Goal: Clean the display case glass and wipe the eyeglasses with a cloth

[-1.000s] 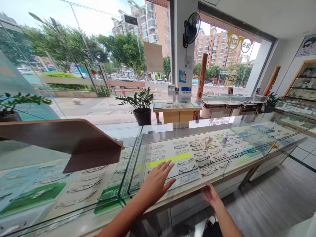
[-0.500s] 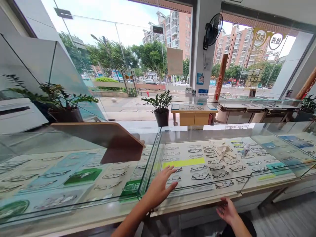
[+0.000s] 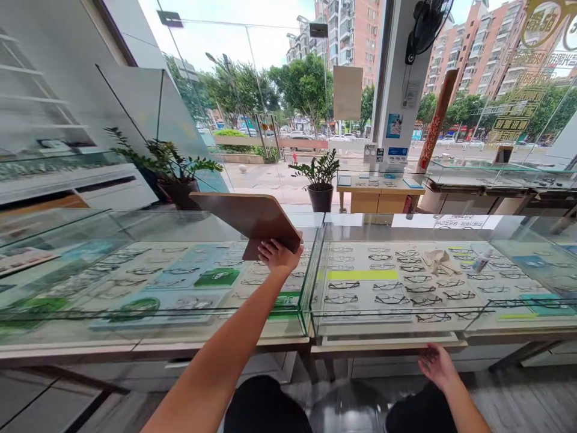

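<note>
while holding the left hand (image 3: pixel 280 255) out over the left glass case (image 3: pixel 166 225), gripped the brown board (image 3: pixel 246 216) by its lower right part, with fingers partly spread across the dark face and thumb at the right edge. had the board tilted above the case, just beside the seam between the two cases; could not tell of any contact with the glass. held the right hand (image 3: pixel 439 364) low and free of any object, with fingers loosely curled and tips at the wooden ledge (image 3: pixel 390 347) of the right glass case (image 3: pixel 387 227); could not tell of touching there.

in the right case, saw eyeglasses (image 3: pixel 345 297) in rows and a yellow strip (image 3: pixel 363 275). near these, saw a crumpled beige cloth (image 3: pixel 439 263) and a white bottle (image 3: pixel 482 261) with print too small to read; could not tell on or beneath the glass. caught dark characters (image 3: pixel 460 221) reflected in the glossy top.

farther off, past a potted plant (image 3: pixel 318 180), found a poster (image 3: pixel 394 126) and a blue notice (image 3: pixel 397 153) on a pillar, both illegible. on the right window, made out gold chinese lettering (image 3: pixel 511 129), reversed and too blurred to read, below a gold eyeglasses outline (image 3: pixel 525 27) cut off by the view's edge.
</note>
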`<move>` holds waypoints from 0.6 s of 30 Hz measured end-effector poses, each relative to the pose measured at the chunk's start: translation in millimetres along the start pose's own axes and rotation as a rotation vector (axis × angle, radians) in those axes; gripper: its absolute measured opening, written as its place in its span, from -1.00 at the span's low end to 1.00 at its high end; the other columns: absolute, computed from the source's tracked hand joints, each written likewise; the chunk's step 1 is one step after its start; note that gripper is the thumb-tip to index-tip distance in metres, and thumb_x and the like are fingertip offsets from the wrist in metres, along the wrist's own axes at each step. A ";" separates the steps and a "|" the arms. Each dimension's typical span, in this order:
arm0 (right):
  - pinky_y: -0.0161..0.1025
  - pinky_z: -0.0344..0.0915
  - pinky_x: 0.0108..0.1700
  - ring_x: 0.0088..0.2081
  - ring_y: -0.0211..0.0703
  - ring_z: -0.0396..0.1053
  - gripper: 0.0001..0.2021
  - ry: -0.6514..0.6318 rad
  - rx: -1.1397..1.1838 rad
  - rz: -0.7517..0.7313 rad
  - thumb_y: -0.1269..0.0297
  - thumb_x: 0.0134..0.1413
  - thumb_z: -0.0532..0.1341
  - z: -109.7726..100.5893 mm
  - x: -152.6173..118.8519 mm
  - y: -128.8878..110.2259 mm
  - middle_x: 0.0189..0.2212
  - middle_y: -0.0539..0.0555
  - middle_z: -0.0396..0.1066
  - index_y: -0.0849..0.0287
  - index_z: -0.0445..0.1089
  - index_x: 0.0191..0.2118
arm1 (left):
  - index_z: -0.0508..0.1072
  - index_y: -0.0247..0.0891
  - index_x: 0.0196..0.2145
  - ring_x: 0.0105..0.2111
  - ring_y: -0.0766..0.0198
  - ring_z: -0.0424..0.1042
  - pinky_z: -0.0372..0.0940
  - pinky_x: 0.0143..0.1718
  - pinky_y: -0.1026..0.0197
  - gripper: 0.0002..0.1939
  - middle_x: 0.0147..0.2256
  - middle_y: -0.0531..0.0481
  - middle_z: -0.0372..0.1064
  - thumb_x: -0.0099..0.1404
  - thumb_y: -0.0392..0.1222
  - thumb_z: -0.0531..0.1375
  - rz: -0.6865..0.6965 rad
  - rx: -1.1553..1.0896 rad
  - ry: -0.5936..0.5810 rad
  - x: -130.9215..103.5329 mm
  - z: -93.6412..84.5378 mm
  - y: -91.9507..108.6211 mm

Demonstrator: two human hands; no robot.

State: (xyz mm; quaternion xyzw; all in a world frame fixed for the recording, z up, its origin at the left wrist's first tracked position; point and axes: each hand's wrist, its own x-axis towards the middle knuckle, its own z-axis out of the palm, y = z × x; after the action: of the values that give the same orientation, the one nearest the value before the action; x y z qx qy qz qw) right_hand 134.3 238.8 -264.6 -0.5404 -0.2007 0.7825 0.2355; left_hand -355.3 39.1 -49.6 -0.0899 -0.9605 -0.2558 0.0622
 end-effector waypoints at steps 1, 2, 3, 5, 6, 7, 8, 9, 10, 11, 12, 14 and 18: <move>-0.16 0.43 -0.16 -0.44 -0.15 0.46 -0.88 0.000 -0.003 -0.005 0.35 -0.06 0.36 -0.8 -1.0 0.2 -0.56 -0.05 0.45 0.08 0.39 -0.45 | -0.11 -0.74 0.47 0.52 -0.47 -0.35 -0.24 0.48 -0.34 0.16 0.50 -0.66 -0.36 0.28 0.27 0.14 0.002 0.003 0.004 2.0 3.5 0.3; -0.15 0.44 -0.16 -0.44 -0.14 0.47 -0.88 0.000 -0.007 -0.009 0.34 -0.07 0.37 -1.6 -2.0 0.5 -0.56 -0.05 0.46 0.08 0.40 -0.45 | -0.11 -0.75 0.46 0.52 -0.48 -0.36 -0.25 0.48 -0.35 0.14 0.50 -0.66 -0.36 0.29 0.27 0.12 0.003 -0.002 0.008 4.5 6.2 0.0; -0.14 0.44 -0.16 -0.44 -0.14 0.48 -0.87 -0.001 -0.010 -0.013 0.34 -0.08 0.37 -2.5 -3.0 0.8 -0.56 -0.05 0.46 0.08 0.40 -0.44 | -0.10 -0.76 0.46 0.52 -0.49 -0.36 -0.26 0.48 -0.35 0.14 0.50 -0.66 -0.36 0.29 0.26 0.11 0.002 -0.009 0.012 7.8 8.0 -1.0; -0.14 0.45 -0.17 -0.44 -0.13 0.49 -0.86 -0.002 -0.018 -0.019 0.33 -0.09 0.39 -4.6 -4.6 1.8 -0.56 -0.05 0.47 0.08 0.40 -0.43 | -0.10 -0.76 0.47 0.52 -0.48 -0.36 -0.27 0.48 -0.35 0.13 0.50 -0.65 -0.36 0.29 0.26 0.11 0.000 -0.017 0.014 17.3 8.3 -4.1; -0.16 0.46 -0.19 -0.45 -0.14 0.49 -0.85 -0.002 -0.017 -0.017 0.33 -0.10 0.39 -5.8 -5.2 2.4 -0.55 -0.05 0.48 0.08 0.39 -0.44 | -0.10 -0.75 0.47 0.52 -0.47 -0.36 -0.27 0.48 -0.34 0.13 0.50 -0.64 -0.37 0.29 0.26 0.11 -0.004 -0.021 0.013 23.4 7.2 -6.0; -0.18 0.45 -0.21 -0.45 -0.15 0.49 -0.84 0.000 -0.009 -0.010 0.33 -0.11 0.39 -7.1 -5.5 3.3 -0.55 -0.04 0.50 0.09 0.38 -0.44 | -0.10 -0.75 0.47 0.52 -0.47 -0.37 -0.28 0.48 -0.34 0.13 0.51 -0.64 -0.37 0.29 0.25 0.12 -0.010 -0.024 0.012 30.1 5.5 -8.0; -0.20 0.45 -0.23 -0.46 -0.16 0.49 -0.84 0.007 0.006 0.003 0.33 -0.12 0.39 -8.5 -5.4 4.3 -0.54 -0.04 0.51 0.09 0.38 -0.45 | -0.10 -0.75 0.47 0.52 -0.47 -0.37 -0.29 0.49 -0.34 0.14 0.51 -0.64 -0.37 0.28 0.25 0.13 -0.017 -0.028 0.010 37.4 3.4 -9.9; -0.21 0.44 -0.25 -0.47 -0.16 0.49 -0.84 0.017 0.028 0.018 0.34 -0.12 0.39 -9.9 -5.1 5.5 -0.54 -0.04 0.52 0.09 0.37 -0.46 | -0.10 -0.76 0.47 0.52 -0.48 -0.36 -0.29 0.49 -0.34 0.14 0.50 -0.65 -0.37 0.28 0.23 0.14 -0.024 -0.031 0.008 44.9 1.2 -11.8; -0.22 0.44 -0.27 -0.47 -0.16 0.49 -0.84 0.030 0.054 0.031 0.34 -0.13 0.39 -11.4 -4.6 6.9 -0.54 -0.03 0.52 0.09 0.37 -0.46 | -0.09 -0.77 0.46 0.52 -0.48 -0.36 -0.29 0.49 -0.34 0.14 0.50 -0.66 -0.36 0.28 0.22 0.15 -0.030 -0.035 0.007 52.4 -0.9 -13.5; -0.23 0.43 -0.28 -0.48 -0.16 0.49 -0.84 0.045 0.079 0.041 0.34 -0.13 0.39 -12.9 -4.0 8.3 -0.55 -0.04 0.52 0.09 0.37 -0.47 | -0.08 -0.78 0.46 0.51 -0.49 -0.35 -0.29 0.49 -0.35 0.14 0.50 -0.67 -0.35 0.27 0.21 0.17 -0.033 -0.039 0.005 59.9 -2.8 -15.0; -0.23 0.42 -0.30 -0.49 -0.16 0.49 -0.85 0.060 0.100 0.047 0.34 -0.13 0.38 -14.4 -3.5 9.9 -0.56 -0.04 0.51 0.08 0.37 -0.47 | -0.07 -0.79 0.45 0.51 -0.50 -0.35 -0.28 0.48 -0.35 0.13 0.49 -0.68 -0.34 0.26 0.20 0.18 -0.032 -0.043 0.002 67.2 -4.5 -16.3; -0.22 0.40 -0.32 -0.50 -0.15 0.48 -0.85 0.080 0.121 0.047 0.33 -0.14 0.38 -17.5 -3.8 13.1 -0.58 -0.06 0.49 0.08 0.38 -0.46 | -0.05 -0.81 0.44 0.50 -0.53 -0.33 -0.25 0.47 -0.39 0.13 0.48 -0.72 -0.33 0.26 0.19 0.20 -0.027 -0.053 -0.002 80.3 -6.9 -18.2; -0.22 0.41 -0.29 -0.49 -0.15 0.49 -0.86 0.080 0.115 0.033 0.31 -0.15 0.38 -22.8 -13.1 20.6 -0.56 -0.05 0.50 0.08 0.38 -0.47 | -0.04 -0.76 0.43 0.48 -0.57 -0.25 -0.13 0.41 -0.49 0.14 0.47 -0.73 -0.27 0.27 0.27 0.21 0.010 -0.091 -0.015 99.2 -9.3 -18.1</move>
State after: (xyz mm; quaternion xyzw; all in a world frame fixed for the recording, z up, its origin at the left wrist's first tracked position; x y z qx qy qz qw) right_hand 156.6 215.9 -274.1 -0.5600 -0.1368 0.7743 0.2610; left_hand -455.2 32.9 -34.0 -0.0995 -0.9479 -0.2980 0.0523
